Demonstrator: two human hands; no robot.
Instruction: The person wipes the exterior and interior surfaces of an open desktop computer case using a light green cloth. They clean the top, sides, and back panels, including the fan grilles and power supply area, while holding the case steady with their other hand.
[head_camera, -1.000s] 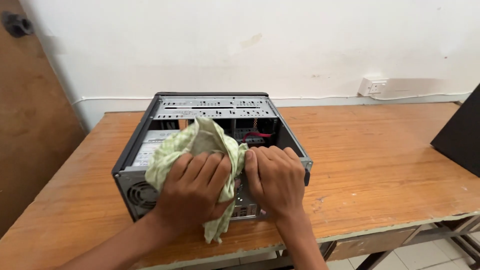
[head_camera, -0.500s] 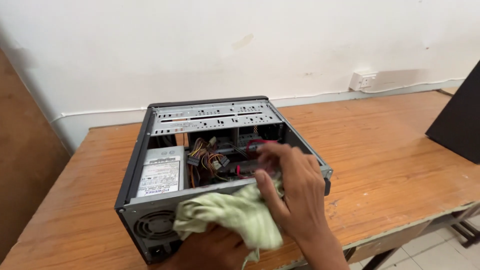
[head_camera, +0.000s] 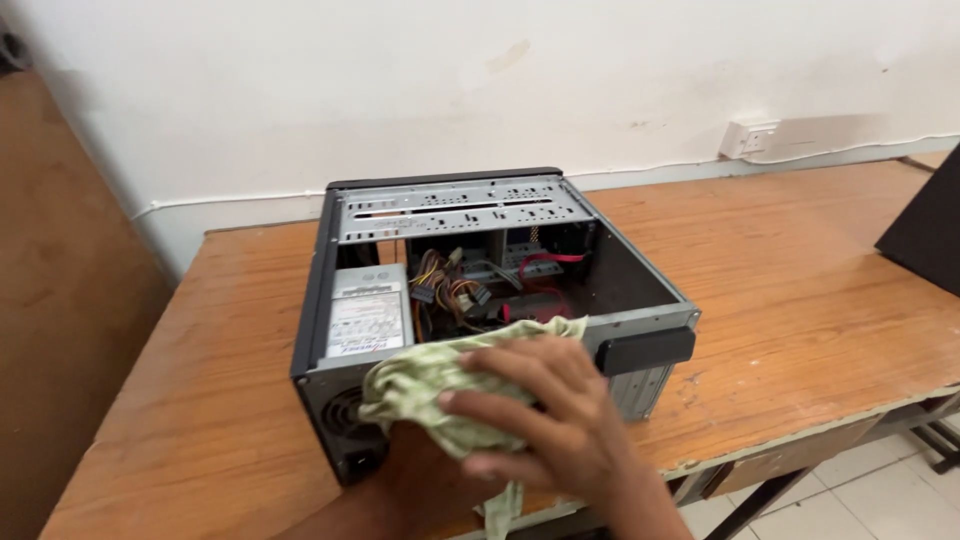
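Wooden table (head_camera: 820, 290) against a white wall (head_camera: 400, 90), its left side and near edge in view, surface worn and scuffed near the right front. Open computer case (head_camera: 480, 300) lying on its side toward the near edge, left of the middle, open face up, rear panel turned to the near edge. Perforated metal drive bays (head_camera: 455, 205) across the far end of the case. Dark flat panel (head_camera: 925, 235) standing at the right edge of the table, only partly in view. Grey power supply (head_camera: 362, 320) with a label seated in the near left corner of the case; bundle of coloured cables (head_camera: 455, 290) just beside it, with a red cable (head_camera: 545, 262) toward the middle. Pale green cloth (head_camera: 430, 385) bunched over the near rim and rear panel of the case, one end hanging below the near edge of the table. Right hand (head_camera: 545, 420) laid flat on the cloth, fingers spread and slightly bent, pressing rather than gripping. Left hand (head_camera: 425, 475) under and behind the cloth, mostly hidden; cannot tell how far open it is or whether it grips the fabric. White wall socket (head_camera: 750, 138) above the far right of the table
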